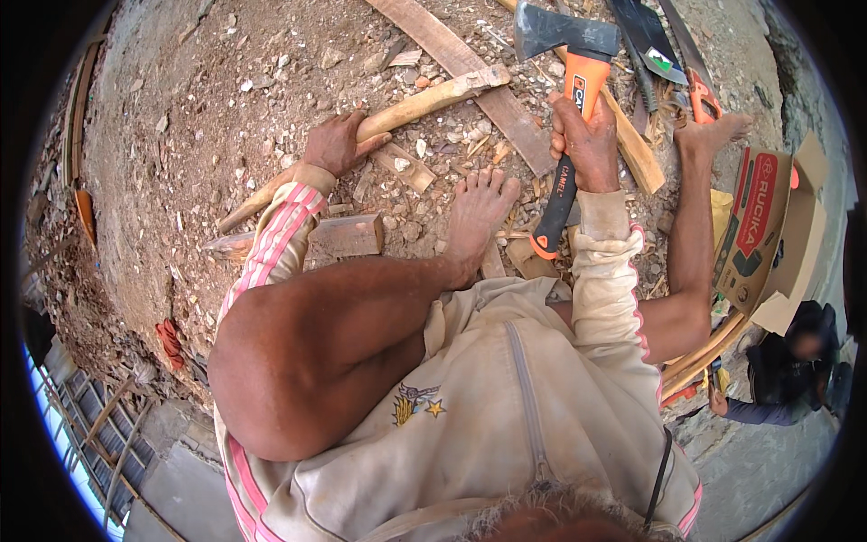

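My left hand (334,143) grips a pale, rough wooden handle (415,107) lying diagonally over wood scraps (406,170) on the rubble. To its right, my right hand (585,144) is closed round an axe with a dark steel head (564,32) and an orange-and-black handle (551,221), head toward the top. My bare foot (479,208) is between the two hands. A long brown plank (492,108) and a short wooden block (343,237) lie near them, with a yellowish wooden piece (637,154) just right of the axe.
At upper right lie a handsaw (704,98) and dark blades (650,45), beside my other bare foot (713,131). An open cardboard box (777,262) stands right. Another person (795,361) is low at right. A red cloth (170,341) and long boards (81,117) lie left.
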Action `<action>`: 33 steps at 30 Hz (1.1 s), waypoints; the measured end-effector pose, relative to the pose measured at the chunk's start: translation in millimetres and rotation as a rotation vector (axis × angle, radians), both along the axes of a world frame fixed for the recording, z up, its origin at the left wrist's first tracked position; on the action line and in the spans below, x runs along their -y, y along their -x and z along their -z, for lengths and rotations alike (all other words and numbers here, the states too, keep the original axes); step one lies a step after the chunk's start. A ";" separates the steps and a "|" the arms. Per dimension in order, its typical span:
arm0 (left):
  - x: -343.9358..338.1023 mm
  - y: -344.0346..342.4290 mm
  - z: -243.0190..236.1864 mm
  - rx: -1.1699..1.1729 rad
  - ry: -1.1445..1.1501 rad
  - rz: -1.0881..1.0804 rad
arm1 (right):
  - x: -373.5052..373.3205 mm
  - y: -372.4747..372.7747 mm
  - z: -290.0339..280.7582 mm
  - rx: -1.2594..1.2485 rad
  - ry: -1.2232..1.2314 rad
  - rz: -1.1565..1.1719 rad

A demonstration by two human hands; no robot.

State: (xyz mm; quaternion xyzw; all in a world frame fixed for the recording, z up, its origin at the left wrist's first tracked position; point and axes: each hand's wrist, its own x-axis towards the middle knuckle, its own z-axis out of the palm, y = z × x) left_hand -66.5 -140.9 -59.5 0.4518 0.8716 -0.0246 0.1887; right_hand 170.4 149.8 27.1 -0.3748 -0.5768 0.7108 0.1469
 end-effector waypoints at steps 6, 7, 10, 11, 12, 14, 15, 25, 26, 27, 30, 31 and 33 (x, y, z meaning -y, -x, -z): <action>4.7 -1.7 2.4 0.004 -0.013 -0.012 | 9.8 8.2 13.0 -0.044 -0.117 0.009; 3.4 -1.3 1.4 0.002 -0.019 -0.009 | 14.1 6.5 30.2 0.048 -0.129 -0.050; 5.1 -7.8 -0.1 -0.031 -0.040 -0.001 | 22.9 -3.0 39.6 0.153 -0.105 -0.130; 0.8 -2.5 -1.5 -0.035 -0.034 -0.002 | 16.9 -0.4 39.5 0.092 -0.116 -0.107; 3.5 -4.4 -2.5 -0.016 -0.005 0.000 | 19.7 -3.9 29.5 0.054 -0.102 -0.081; 5.3 -2.2 5.4 -0.046 -0.057 0.017 | 16.9 2.0 5.8 -0.025 -0.135 -0.008; 8.4 -4.0 5.5 -0.048 -0.051 0.005 | 18.9 2.8 4.4 -0.029 -0.144 0.006; 2.0 -5.6 -1.3 0.000 -0.134 0.007 | 15.6 -24.2 14.0 -0.011 -0.143 0.030; 9.9 -6.8 -6.8 0.007 -0.216 0.000 | 15.2 -21.6 5.9 -0.041 -0.098 0.001; 12.9 -3.5 -9.9 0.054 -0.182 -0.011 | 17.0 -17.8 -3.7 -0.065 -0.060 -0.015; -8.8 12.9 -13.1 0.173 -0.131 0.029 | 14.6 -10.5 -2.9 -0.098 0.018 -0.002; -10.6 12.0 -15.1 0.198 -0.122 0.016 | 13.4 -6.9 7.6 -0.042 0.035 -0.029; -11.7 11.6 -14.6 0.248 -0.108 -0.021 | 12.8 1.3 19.6 0.072 0.068 -0.093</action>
